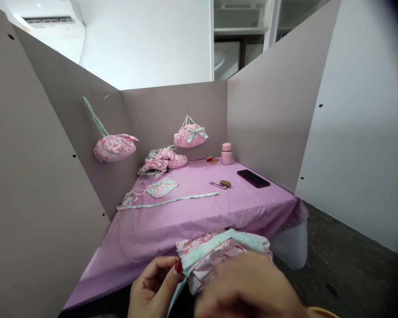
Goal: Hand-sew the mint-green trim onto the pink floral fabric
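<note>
A gathered piece of pink printed fabric (212,256) with a pale mint band lies at the table's front edge, partly hanging over it. My left hand (159,282) is closed in a pinch at the fabric's left corner, thumb and forefinger pressed together there. A mint strip (177,293) hangs down beside that thumb. In front of the fabric, my right hand (248,287) is smeared by motion and covers its lower right part. Its fingers cannot be made out, nor whether they hold anything.
On the purple-covered table (192,216) lie a long mint strip (175,200), a flat fabric piece (162,187), small snips (218,185), a thread spool (225,183) and a phone (253,178). Behind stand a pink flask (226,153) and heaped fabric (162,161). Two pouches (115,148) hang at the partitions.
</note>
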Motion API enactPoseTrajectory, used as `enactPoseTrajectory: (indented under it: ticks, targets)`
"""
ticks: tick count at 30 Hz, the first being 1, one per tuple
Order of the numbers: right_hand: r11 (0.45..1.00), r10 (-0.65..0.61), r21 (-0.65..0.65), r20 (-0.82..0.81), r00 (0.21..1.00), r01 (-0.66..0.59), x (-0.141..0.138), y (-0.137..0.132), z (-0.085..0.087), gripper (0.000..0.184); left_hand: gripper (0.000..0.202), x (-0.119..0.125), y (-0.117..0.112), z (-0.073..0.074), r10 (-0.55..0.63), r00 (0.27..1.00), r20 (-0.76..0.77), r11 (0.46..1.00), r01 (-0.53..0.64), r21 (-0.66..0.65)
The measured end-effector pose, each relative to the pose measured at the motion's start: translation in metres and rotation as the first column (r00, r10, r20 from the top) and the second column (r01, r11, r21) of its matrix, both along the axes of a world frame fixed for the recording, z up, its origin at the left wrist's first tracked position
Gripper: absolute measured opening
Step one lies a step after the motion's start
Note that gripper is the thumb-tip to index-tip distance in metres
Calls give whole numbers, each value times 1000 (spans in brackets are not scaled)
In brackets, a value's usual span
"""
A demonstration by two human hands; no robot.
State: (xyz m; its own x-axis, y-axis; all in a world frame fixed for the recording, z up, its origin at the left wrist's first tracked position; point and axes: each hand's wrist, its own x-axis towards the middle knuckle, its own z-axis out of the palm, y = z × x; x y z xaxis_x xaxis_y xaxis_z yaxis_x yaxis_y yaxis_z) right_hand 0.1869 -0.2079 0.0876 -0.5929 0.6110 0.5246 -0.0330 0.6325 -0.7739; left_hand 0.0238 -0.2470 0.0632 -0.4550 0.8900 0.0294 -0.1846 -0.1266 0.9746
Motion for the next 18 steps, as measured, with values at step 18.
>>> enactPoseTrajectory:
  ticks: [18]
  targets:
    - [967, -137, 227, 95, 986, 113, -29, 19, 11, 17, 15, -6, -2, -6, -94, 995, -46, 994, 96, 50]
